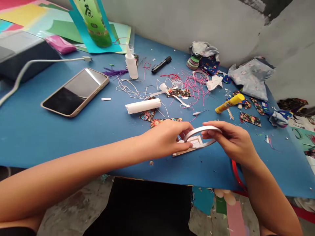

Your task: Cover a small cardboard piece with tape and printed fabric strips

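Observation:
Over the near edge of the blue table, both hands hold a thin white ring (202,128) that looks like a narrow roll of tape, tilted up. My right hand (233,137) is closed, pinching its right side between thumb and fingers. My left hand (172,137) is closed at its left side, with thumb and fingertips on the ring. Under the ring lies a small flat card piece (195,142) with brown lines on white, partly hidden by my left fingers. A floral fabric strip (164,121) is just beyond my left hand.
A glue stick (230,103) stands beyond my right hand. Farther back are a rolled white tube (143,106), a glue bottle (132,65), a black marker (161,65), tangled pink threads (194,85) and fabric scraps (253,77). A phone (75,92) lies left. A red curved thing (236,173) is by my right wrist.

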### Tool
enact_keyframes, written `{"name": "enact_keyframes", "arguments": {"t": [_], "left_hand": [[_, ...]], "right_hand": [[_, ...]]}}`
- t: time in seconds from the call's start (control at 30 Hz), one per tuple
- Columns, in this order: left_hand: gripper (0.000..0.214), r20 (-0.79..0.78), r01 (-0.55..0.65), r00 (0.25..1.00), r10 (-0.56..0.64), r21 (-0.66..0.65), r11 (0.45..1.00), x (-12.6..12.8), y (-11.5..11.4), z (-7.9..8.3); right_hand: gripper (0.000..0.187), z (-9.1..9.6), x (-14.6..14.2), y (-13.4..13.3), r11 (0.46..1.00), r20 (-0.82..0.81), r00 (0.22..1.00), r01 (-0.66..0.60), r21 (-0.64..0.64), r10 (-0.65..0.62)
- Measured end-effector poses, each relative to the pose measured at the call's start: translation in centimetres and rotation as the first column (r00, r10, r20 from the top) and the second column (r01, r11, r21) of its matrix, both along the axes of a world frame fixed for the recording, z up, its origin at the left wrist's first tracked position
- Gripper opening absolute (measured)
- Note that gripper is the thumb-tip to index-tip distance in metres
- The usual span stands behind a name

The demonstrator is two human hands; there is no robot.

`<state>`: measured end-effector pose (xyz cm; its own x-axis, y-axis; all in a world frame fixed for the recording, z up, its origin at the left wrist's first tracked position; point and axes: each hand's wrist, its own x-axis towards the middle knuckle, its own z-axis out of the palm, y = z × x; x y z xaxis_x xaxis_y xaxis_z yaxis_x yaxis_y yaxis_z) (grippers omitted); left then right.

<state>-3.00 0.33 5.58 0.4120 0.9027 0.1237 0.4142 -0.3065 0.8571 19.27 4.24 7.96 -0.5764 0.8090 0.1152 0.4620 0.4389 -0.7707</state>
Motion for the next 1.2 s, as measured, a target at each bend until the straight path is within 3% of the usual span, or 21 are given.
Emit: {"name": "enact_keyframes", "arguments": {"t": [0.13,0.23,0.4,0.57,0.7,0.8,1.0,1.2], "left_hand": [[0.004,-0.014,0.009,1.000,-0.010,-0.109,0.994,0.0,0.1,0.1],[0.006,-0.004,-0.002,1.000,0.001,-0.167,0.986,0.0,0.2,0.1],[0.008,-0.061,-0.010,0.998,-0.002,-0.191,0.981,0.0,0.3,-0.3],[0.011,-0.132,0.047,0.989,-0.067,-0.153,0.987,0.1,0.0,-0.9],[0.016,-0.111,0.073,0.989,-0.098,-0.210,0.975,0.1,0.1,-1.4],[0.017,-0.190,0.069,0.975,-0.112,-0.220,0.973,0.1,0.1,-1.2],[0.015,-0.423,0.083,0.886,-0.187,-0.252,0.964,0.1,-0.4,0.2],[0.016,-0.350,0.086,0.917,-0.192,-0.296,0.951,0.2,-0.3,-0.2]], "right_hand": [[0.028,-0.7,0.5,-0.2,0.998,-0.112,0.994,-0.019,-0.055,0.013],[0.026,-0.8,1.1,0.2,0.995,-0.127,0.987,-0.098,0.003,0.098],[0.036,-0.3,1.8,0.8,0.947,0.013,0.974,-0.222,0.231,0.225],[0.043,0.4,1.7,0.1,0.852,0.208,0.902,-0.428,0.301,0.379],[0.036,0.4,1.6,-0.7,0.783,0.368,0.850,-0.505,0.363,0.377],[0.034,0.5,1.3,-1.4,0.752,0.424,0.827,-0.534,0.387,0.369],[0.027,1.3,0.4,-2.4,0.747,0.488,0.800,-0.553,0.370,0.350],[0.030,1.0,0.9,-2.2,0.738,0.490,0.799,-0.557,0.382,0.349]]}}
